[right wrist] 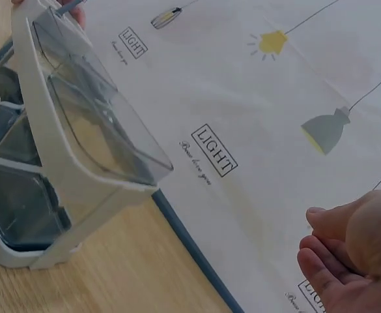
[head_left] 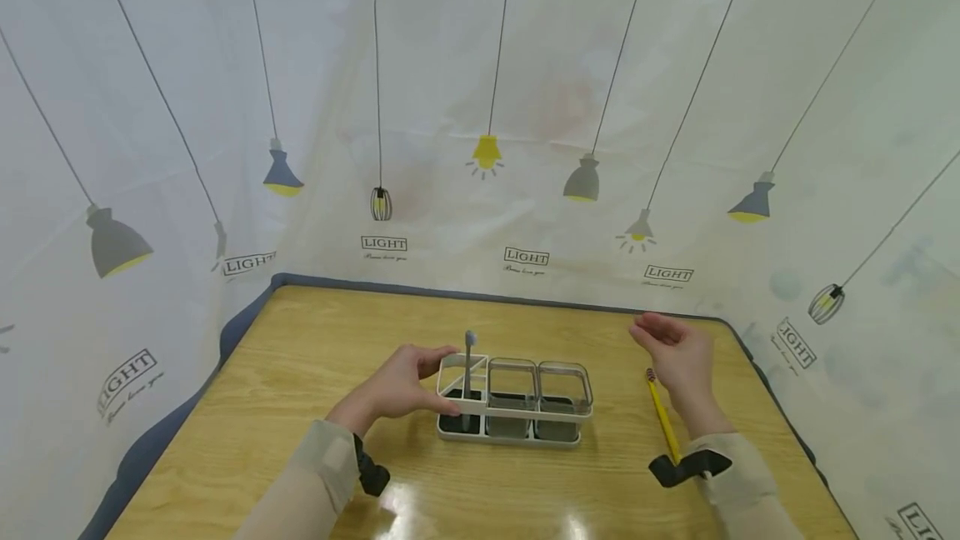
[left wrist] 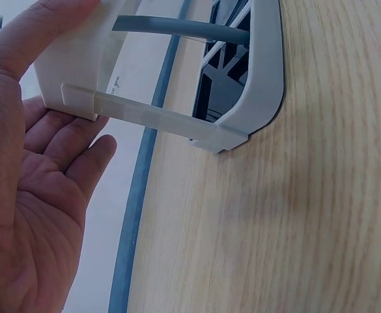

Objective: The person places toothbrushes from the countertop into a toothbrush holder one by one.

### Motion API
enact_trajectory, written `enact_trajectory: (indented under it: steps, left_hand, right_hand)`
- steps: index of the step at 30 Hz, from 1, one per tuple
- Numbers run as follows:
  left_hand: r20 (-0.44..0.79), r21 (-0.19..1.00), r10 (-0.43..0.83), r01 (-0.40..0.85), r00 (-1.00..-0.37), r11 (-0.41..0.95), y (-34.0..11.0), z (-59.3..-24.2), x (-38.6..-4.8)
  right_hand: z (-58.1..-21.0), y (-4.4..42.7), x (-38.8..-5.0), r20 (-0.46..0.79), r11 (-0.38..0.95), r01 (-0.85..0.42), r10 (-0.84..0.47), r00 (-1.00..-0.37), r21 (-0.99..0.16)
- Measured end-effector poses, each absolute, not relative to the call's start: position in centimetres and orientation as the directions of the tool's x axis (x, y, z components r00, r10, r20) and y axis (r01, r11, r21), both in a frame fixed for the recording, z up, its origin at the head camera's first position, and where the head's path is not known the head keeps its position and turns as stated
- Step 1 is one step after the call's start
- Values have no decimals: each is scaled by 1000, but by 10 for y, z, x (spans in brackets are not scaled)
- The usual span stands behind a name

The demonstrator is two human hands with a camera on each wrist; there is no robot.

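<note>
A white toothbrush holder [head_left: 517, 412] stands on the table, with its left end gripped by my left hand [head_left: 393, 386]. In the left wrist view, the thumb lies over the upper frame and the fingers reach beneath it. A grey toothbrush [head_left: 468, 369] stands upright in the left compartment. Two clear cups [head_left: 513, 377] sit side by side in the other compartments. Off to the right, my right hand [head_left: 682, 357] hovers with loosely curled fingers, holding nothing. Below it lies a yellow toothbrush [head_left: 662, 415] on the table, its lower end partly hidden by the wrist strap.
The wooden table [head_left: 337, 332] has a dark blue edge [head_left: 450, 293]. Behind and at the sides hangs a pale sheet [head_left: 435, 90] printed with lamps. Each wrist carries a black strap mount [head_left: 693, 467].
</note>
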State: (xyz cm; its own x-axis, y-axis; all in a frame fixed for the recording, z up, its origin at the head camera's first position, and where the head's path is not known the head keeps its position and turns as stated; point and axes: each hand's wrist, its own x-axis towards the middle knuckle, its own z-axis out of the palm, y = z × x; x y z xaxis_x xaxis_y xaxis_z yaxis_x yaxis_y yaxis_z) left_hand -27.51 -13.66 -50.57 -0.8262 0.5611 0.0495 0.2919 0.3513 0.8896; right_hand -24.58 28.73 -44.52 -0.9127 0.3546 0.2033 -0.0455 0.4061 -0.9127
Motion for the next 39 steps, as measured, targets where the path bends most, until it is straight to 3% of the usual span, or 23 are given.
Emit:
enact_trajectory:
  steps: [10, 23, 39]
  left_hand:
    - [47, 892, 570, 291, -821, 345, -138, -505, -275]
    - [59, 904, 579, 290, -813, 315, -138, -507, -276]
    - [50, 903, 576, 283, -816, 323, -138, -507, -275]
  right_hand:
    - [-482, 319, -253, 95, 456, 108, 401, -911, -883]
    - [-533, 346, -257, 55, 585, 200, 388, -920, -786]
    - [-545, 346, -258, -14, 676, 291, 384, -923, -677]
